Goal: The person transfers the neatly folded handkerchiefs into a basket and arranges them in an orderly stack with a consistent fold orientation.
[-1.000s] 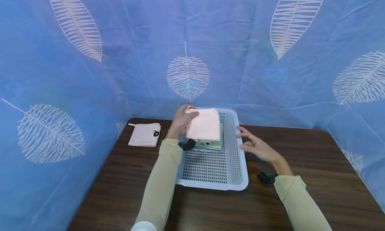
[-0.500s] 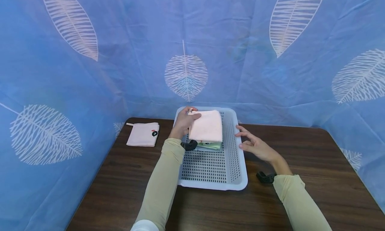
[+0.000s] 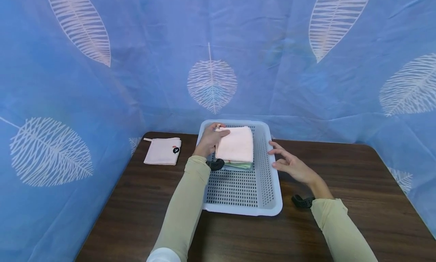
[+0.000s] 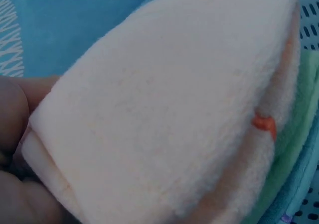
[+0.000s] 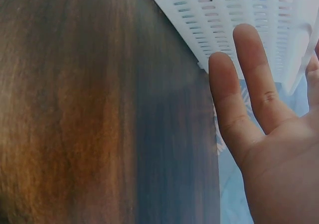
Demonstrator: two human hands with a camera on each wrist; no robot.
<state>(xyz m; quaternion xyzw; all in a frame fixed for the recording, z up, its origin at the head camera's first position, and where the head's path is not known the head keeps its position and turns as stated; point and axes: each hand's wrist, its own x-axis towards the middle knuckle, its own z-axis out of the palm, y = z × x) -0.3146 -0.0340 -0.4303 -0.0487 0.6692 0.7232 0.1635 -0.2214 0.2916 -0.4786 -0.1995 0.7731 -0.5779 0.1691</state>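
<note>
My left hand pinches the left edge of a folded pale pink towel, thumb on top. This towel lies over a folded green towel and a blue one inside a white perforated plastic basket. In the left wrist view, the pink towel's layers part slightly at the right side, where a small orange mark shows. My right hand is at the basket's right rim, fingers spread and loosely bent; in the right wrist view two fingers extend along the outer wall. Whether they touch it I cannot tell.
A second folded pale pink towel with a hanging loop and a black-and-red motif lies left of the basket. The dark wooden table carries everything. A blue cloth backdrop with white leaf prints surrounds its back and sides.
My left hand has brought the pink towel slightly right and down onto the green towel, covering more of it. The right hand keeps its place at the rim.
</note>
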